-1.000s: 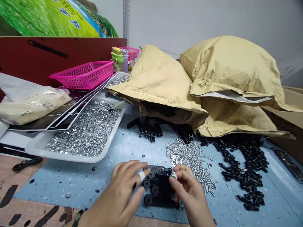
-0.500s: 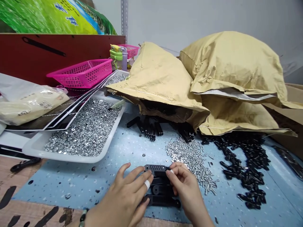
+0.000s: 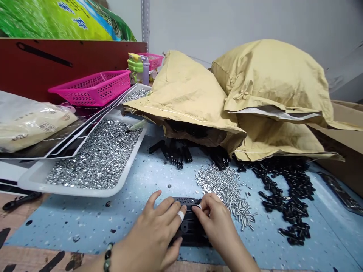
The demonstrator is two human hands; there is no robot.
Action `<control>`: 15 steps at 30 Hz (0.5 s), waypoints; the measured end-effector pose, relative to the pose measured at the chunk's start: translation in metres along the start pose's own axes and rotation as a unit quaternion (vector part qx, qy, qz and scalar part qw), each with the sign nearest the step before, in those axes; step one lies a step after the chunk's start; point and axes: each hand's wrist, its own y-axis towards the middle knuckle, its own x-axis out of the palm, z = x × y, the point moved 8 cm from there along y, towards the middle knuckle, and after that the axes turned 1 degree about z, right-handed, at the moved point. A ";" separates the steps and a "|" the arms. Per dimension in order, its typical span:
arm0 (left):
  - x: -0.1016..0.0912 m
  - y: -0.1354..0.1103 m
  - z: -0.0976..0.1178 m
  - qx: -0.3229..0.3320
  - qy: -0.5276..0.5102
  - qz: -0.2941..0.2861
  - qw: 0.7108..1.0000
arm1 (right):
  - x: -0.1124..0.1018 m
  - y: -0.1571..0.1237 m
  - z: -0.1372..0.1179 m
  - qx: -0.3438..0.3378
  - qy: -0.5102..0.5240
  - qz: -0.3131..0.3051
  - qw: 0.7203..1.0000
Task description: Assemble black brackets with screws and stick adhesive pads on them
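Several black plastic strip-shaped parts [image 3: 188, 237] lie side by side at the front of the blue mat. The farthest one has a grid of small openings and a bright metal piece near its right end. My left hand [image 3: 159, 230] rests over their left ends, fingers stretched out and the thumb low by the nearest part. At the right end of the farthest strips, my right hand [image 3: 217, 219] is closed in a pinch; what sits between thumb and fingers is hidden. A small white patch shows by those fingertips. Loose screws [image 3: 236, 200] and nuts [image 3: 207, 177] lie just beyond.
A white tray [image 3: 124, 181] of small metal nuts stands left, partly under printed sheets. Paper sacks [image 3: 187, 90] fill the back, one spilling black parts. Small black pieces [image 3: 297, 215] are heaped right. A pink basket [image 3: 93, 88] sits back left.
The whole view has shifted slightly, with the scene sliding left. My right fingers have curled a little more at the strips' right end. My left hand still rests on the strips.
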 end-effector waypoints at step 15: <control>-0.024 0.000 -0.021 -0.129 -0.217 -0.024 0.967 | -0.015 -0.038 -0.078 -0.251 0.185 -0.016 0.950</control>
